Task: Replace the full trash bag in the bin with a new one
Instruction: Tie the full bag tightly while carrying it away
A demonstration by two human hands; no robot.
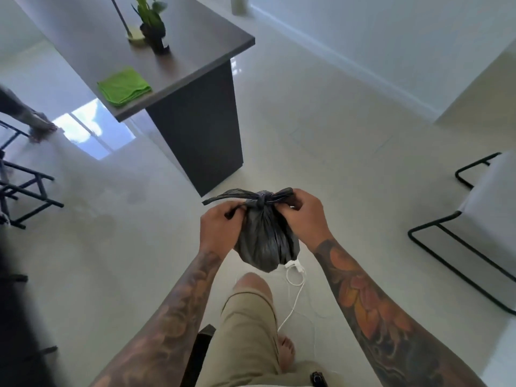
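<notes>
While both hands pinch its tied ends, left hand [220,229] and right hand [303,216], the trash bag [265,238] hangs small, dark grey, wrinkled, knotted on top.

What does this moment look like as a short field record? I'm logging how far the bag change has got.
bag: dark trash bag, out of the bin, held in the air, top tied in a knot
left hand: grips the bag's neck just below the knot
right hand: pinches the knot's right tail
bin: not in view
new bag: not in view
counter: carries a green cloth and a plant
floor: white cable under the bag
</notes>
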